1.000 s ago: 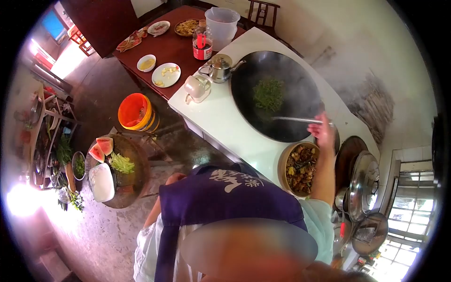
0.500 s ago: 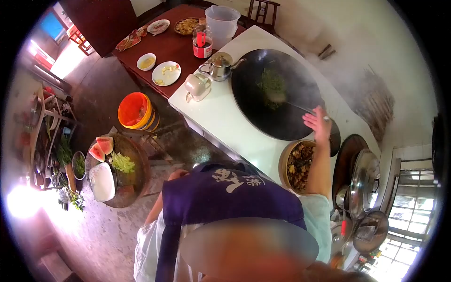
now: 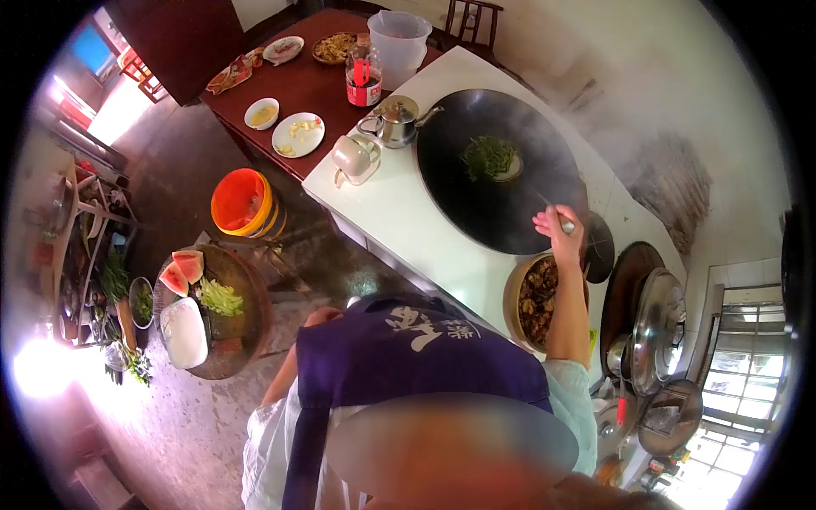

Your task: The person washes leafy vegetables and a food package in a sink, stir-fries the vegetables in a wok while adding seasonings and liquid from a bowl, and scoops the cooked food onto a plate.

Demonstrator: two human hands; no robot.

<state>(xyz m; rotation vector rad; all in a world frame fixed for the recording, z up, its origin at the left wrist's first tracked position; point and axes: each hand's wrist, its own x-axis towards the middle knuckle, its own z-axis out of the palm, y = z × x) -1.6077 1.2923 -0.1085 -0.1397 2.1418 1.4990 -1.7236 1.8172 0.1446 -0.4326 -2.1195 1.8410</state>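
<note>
My right hand (image 3: pixel 559 229) is closed round the handle of a long wok spatula (image 3: pixel 509 168), with the handle's end sticking out of the fist. Its rounded head touches a clump of chopped leafy greens (image 3: pixel 488 156) in the large black wok (image 3: pixel 459 208). Steam drifts over the wok's right side. My left hand (image 3: pixel 323 316) rests at my waist by the edge of the purple apron (image 3: pixel 425 357); its fingers are mostly hidden. Below my right forearm stands a round container of browned, cooked food (image 3: pixel 537 310).
A metal kettle (image 3: pixel 398 123) and a pale pink mug-like item (image 3: pixel 353 157) stand left of the wok. The red table (image 3: pixel 246 110) bears plates, a bottle and a bucket. Left are an orange bucket (image 3: pixel 242 200) and a round chopping block (image 3: pixel 246 340) with watermelon and cut vegetables.
My right hand has shifted slightly left and turned, now with the handle's end showing. The spatula head and the greens have moved up a little in the wok. My left hand stays put.
</note>
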